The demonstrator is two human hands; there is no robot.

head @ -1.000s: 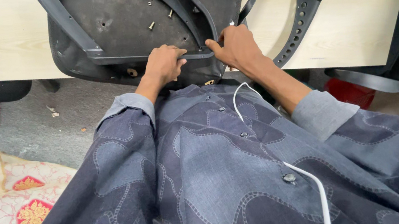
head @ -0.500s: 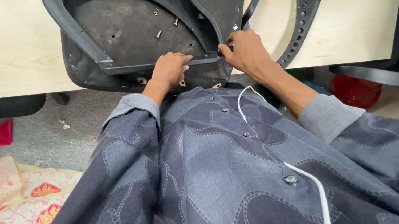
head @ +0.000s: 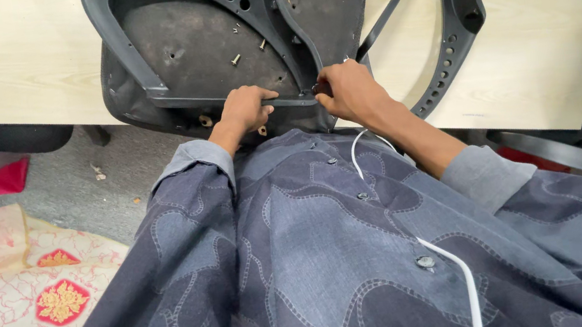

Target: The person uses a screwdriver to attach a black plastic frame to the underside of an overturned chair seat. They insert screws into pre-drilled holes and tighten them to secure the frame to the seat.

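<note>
An upturned black office chair seat (head: pixel 207 39) lies on a pale wooden table (head: pixel 15 68), its dusty underside up with a few screws sticking out. A black plastic armrest frame (head: pixel 458 9) stretches off to its right. My left hand (head: pixel 244 108) grips the near bar of the seat's frame. Close beside it, my right hand (head: pixel 348 89) is closed on the same bar where it meets the armrest strut. What the right fingers pinch is hidden.
My lap in dark blue patterned cloth (head: pixel 338 258) fills the lower view, with a white cable (head: pixel 440 257) running across it. A red-and-cream patterned mat (head: pixel 6 298) lies on the grey floor at left. Dark chair parts (head: pixel 564 149) sit under the table at right.
My view has shifted so the seat and hands sit lower in the frame. Both hands stay on the near frame bar, the right one now closer to the strut joint.
</note>
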